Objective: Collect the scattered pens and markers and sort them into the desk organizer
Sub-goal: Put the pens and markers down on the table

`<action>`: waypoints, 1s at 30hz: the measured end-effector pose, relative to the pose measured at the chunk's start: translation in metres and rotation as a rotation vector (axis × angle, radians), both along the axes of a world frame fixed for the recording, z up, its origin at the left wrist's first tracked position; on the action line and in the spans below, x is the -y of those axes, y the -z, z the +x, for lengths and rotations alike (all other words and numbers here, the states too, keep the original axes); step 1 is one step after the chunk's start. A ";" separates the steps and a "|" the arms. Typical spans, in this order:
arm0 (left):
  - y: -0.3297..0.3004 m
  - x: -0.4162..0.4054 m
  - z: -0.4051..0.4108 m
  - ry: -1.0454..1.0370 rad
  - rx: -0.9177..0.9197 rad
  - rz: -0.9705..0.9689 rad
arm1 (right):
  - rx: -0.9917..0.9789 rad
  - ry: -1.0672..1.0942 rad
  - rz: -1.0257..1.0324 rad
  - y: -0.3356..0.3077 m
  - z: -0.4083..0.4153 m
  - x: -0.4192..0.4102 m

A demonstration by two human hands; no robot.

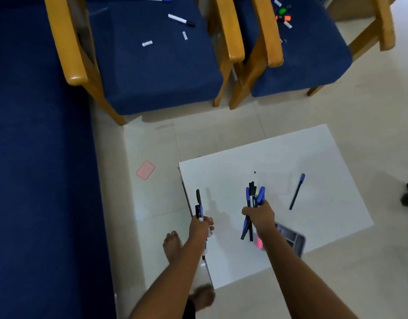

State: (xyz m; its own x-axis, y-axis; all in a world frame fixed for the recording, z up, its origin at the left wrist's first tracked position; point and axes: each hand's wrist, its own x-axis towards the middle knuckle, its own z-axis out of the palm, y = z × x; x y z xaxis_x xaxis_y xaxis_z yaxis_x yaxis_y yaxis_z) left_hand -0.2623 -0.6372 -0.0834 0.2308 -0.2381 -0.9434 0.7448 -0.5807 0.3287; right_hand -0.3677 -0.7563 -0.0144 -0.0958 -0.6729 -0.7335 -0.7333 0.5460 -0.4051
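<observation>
Both hands are closed: left hand [200, 226] around few pens, right hand [259, 216] around a bundle. The blue pen [297, 191] at 2 o'clock is light, stiff, smooth; pinch its middle.

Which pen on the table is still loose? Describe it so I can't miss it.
Find the white table in front of the blue chairs. To the right of the right hand lies one blue-capped pen, alone and flat on the tabletop. All other pens nearby are bunched in the hands.

Two blue-cushioned wooden chairs [152, 72], blue sofa [37, 157], pink pad [145, 170] on tiled floor [336, 107]
</observation>
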 end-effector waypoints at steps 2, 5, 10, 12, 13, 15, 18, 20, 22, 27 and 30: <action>0.005 0.005 0.007 0.013 0.012 -0.016 | 0.029 0.009 0.028 0.011 0.006 0.011; 0.013 0.007 0.020 -0.026 0.038 -0.006 | 0.069 -0.018 0.055 0.030 0.016 0.020; 0.035 0.034 0.026 -0.018 0.115 -0.009 | 0.038 -0.109 0.041 0.067 0.011 0.039; 0.042 0.050 0.019 0.008 0.160 -0.029 | -0.017 -0.143 0.032 0.078 0.002 0.051; 0.043 0.057 0.015 0.020 0.174 -0.033 | -0.038 -0.149 0.026 0.081 -0.002 0.055; 0.047 0.071 0.002 0.023 0.193 -0.037 | -0.042 -0.142 0.029 0.089 -0.011 0.064; 0.057 0.093 -0.028 -0.013 0.228 -0.033 | -0.030 -0.107 0.040 0.105 -0.022 0.077; 0.064 0.105 -0.049 -0.021 0.262 -0.039 | -0.013 -0.106 0.032 0.113 -0.026 0.079; 0.068 0.116 -0.068 0.021 0.336 -0.015 | 0.006 -0.124 0.015 0.117 -0.025 0.081; 0.072 0.134 -0.093 0.114 0.570 0.131 | 0.046 -0.184 -0.004 0.121 -0.022 0.094; 0.072 0.146 -0.098 0.207 0.679 0.252 | 0.075 -0.169 0.001 0.120 -0.028 0.109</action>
State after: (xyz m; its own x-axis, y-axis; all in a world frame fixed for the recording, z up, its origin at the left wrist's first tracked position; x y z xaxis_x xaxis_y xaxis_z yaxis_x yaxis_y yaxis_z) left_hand -0.3605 -0.7832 -0.1550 0.7554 -0.1358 -0.6410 0.2931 -0.8050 0.5159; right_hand -0.3955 -0.8657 -0.1348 0.0730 -0.6741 -0.7350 -0.7823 0.4184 -0.4614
